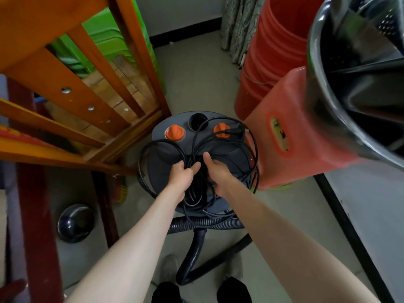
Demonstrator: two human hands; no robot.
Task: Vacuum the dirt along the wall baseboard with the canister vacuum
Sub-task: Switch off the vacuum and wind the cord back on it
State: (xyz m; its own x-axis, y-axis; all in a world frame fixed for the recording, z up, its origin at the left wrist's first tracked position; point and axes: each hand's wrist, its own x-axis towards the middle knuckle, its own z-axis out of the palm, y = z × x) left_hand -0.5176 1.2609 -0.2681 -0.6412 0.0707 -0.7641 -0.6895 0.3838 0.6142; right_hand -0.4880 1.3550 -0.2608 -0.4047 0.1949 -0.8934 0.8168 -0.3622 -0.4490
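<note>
The dark grey canister vacuum [168, 132] stands on the floor in front of me, with two orange knobs [175, 131] on its far side. A black power cord [220, 127] lies in loose loops over its top. My left hand [182, 174] grips a bunch of cord loops at the middle of the lid. My right hand [215, 171] holds the cord bundle beside it, fingers curled round the loops. The ribbed black hose [192, 254] runs from under the canister toward my feet.
An upturned wooden chair [91, 101] rests on a dark red frame at left, with green stools behind it. Stacked red stools [301, 132] and red buckets [269, 62] crowd the right. A metal pot [360, 84] fills the upper right. A steel bowl [75, 223] lies on the floor. The baseboard [185, 37] runs along the far wall.
</note>
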